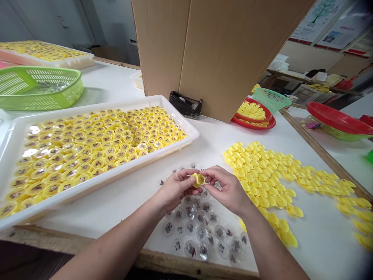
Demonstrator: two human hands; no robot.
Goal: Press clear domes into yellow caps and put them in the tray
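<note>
Above the middle of the table, my left hand (175, 188) pinches a small yellow plastic piece (201, 179) between thumb and fingers. A dark picture shows in its round face. From the other side, the fingertips of my right hand (226, 188) close on the edge of the same piece. Under and in front of both hands lie many clear round discs (201, 232) with small dark pictures. To the right spreads a loose heap of yellow plastic pieces (259, 179). On the left, a white tray (186, 140) holds rows of yellow pieces with pictures in them.
A tall cardboard box (204, 50) stands behind, with a black tape dispenser (185, 105) at its foot. A green basket (40, 97) and another filled tray (75, 62) are at the far left. Red plates (269, 123) of yellow pieces and a mint basket (271, 100) sit at back right.
</note>
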